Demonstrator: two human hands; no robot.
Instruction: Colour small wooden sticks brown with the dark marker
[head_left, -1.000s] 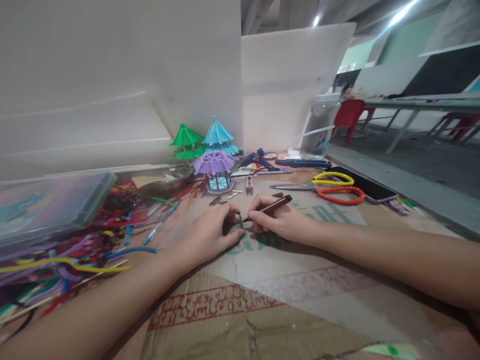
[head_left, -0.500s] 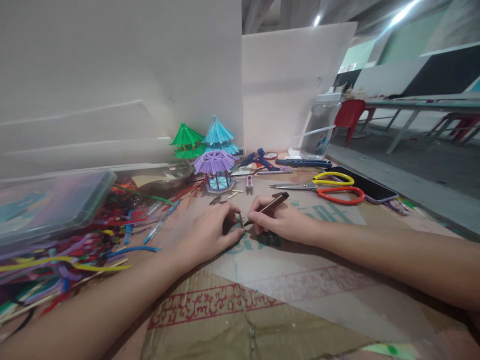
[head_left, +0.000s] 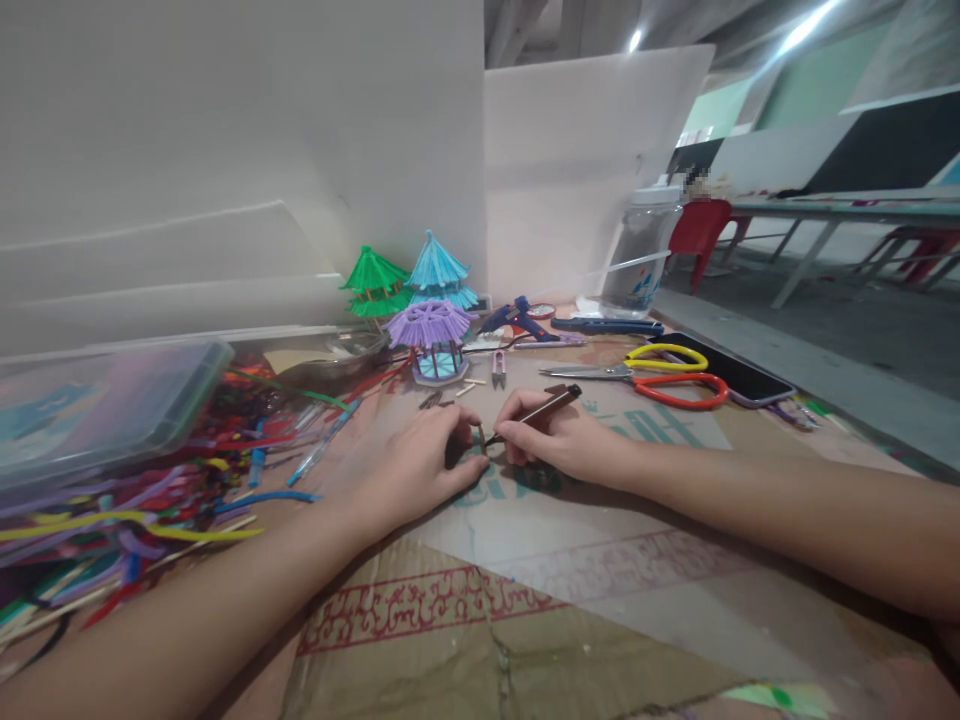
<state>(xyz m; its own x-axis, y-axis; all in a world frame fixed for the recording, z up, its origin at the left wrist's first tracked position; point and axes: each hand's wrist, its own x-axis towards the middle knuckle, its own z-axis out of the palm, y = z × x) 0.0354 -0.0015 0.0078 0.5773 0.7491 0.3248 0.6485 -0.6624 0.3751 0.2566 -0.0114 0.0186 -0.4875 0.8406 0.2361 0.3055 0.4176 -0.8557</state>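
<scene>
Between thumb and fingertips my left hand (head_left: 431,455) pinches a short thin stick (head_left: 481,438), held nearly upright. My right hand (head_left: 559,435) grips a dark brown marker pen (head_left: 551,405), its tip at or very close to the stick. Both hands rest on a printed cardboard sheet (head_left: 525,570). Just beyond them stands a small purple-roofed model pavilion (head_left: 429,330), with a blue-roofed one (head_left: 439,270) and a green-roofed one (head_left: 373,280) behind. Several short stick pieces (head_left: 469,387) lie in front of the purple pavilion.
Yellow-and-red-handled scissors (head_left: 660,375), a phone (head_left: 727,370), a blue glue gun (head_left: 521,318), thread snips (head_left: 499,370) and a utility knife (head_left: 607,326) lie beyond my right hand. A water bottle (head_left: 641,250) stands behind. Left are a plastic box (head_left: 112,400) and piled colourful pipe cleaners (head_left: 127,530).
The marker pen's tip has shifted slightly up and left along the stick. My left hand stays nearly still, and the surroundings look the same.
</scene>
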